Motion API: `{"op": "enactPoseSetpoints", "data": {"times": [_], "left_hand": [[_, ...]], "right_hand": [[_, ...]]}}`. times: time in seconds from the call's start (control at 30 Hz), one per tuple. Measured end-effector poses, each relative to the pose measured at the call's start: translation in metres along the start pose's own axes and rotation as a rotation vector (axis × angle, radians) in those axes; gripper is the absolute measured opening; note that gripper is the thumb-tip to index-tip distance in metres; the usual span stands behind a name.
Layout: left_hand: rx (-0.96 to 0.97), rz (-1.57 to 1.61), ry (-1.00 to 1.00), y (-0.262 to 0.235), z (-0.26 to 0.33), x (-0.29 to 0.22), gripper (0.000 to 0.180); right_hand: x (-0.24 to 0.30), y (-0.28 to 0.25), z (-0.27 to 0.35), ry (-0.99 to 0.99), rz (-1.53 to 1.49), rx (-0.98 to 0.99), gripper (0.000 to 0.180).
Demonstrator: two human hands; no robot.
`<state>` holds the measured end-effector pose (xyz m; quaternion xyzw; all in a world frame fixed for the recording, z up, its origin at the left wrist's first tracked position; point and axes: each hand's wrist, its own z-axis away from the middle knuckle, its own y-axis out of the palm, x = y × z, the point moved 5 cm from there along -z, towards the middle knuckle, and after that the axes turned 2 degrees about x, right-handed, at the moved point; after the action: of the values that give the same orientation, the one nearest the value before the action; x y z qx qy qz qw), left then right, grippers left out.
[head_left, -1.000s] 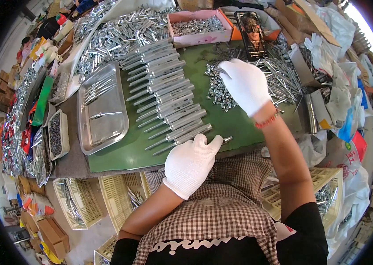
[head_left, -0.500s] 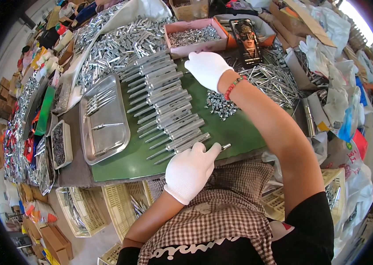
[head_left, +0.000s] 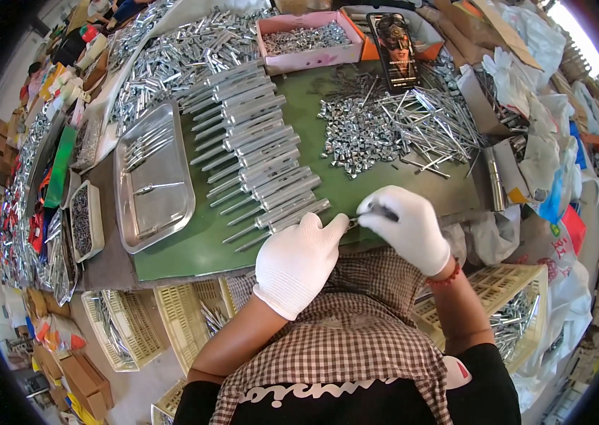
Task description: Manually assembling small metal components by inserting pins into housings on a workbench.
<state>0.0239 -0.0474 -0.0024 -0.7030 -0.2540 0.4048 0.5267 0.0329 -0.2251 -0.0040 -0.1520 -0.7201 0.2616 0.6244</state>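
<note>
Left hand (head_left: 299, 256) pinching metal piece (head_left: 353, 222), right hand (head_left: 407, 228), hold unclear — green tabletop (head_left: 356, 193) bare beyond, front edge close

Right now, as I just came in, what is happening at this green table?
A person's white-gloved left hand holds a small silver metal piece at the green table; the white-gloved right hand is close to this piece. Beyond the left hand lies a slanting row of silver metal tubes, a shallow silver metal tray sits further left, and small silver fittings are heaped beyond the right hand.
</note>
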Motion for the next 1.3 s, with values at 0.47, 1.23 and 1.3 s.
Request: {"op": "enactPoseSetpoints", "data": {"times": [0.47, 1.23, 1.3], "left_hand": [[0.022, 0.027, -0.022, 0.000, 0.000, -0.001, 0.021], [0.006, 0.014, -0.013, 0.002, 0.001, 0.000, 0.023], [0.000, 0.019, -0.008, 0.003, 0.000, 0.001, 0.023]], "right_hand": [[-0.008, -0.006, -0.021, -0.070, 0.331, -0.269, 0.011], [-0.017, 0.006, -0.014, -0.239, 0.607, -0.102, 0.010], [-0.016, 0.001, -0.014, -0.186, 0.503, -0.120, 0.010]]}}
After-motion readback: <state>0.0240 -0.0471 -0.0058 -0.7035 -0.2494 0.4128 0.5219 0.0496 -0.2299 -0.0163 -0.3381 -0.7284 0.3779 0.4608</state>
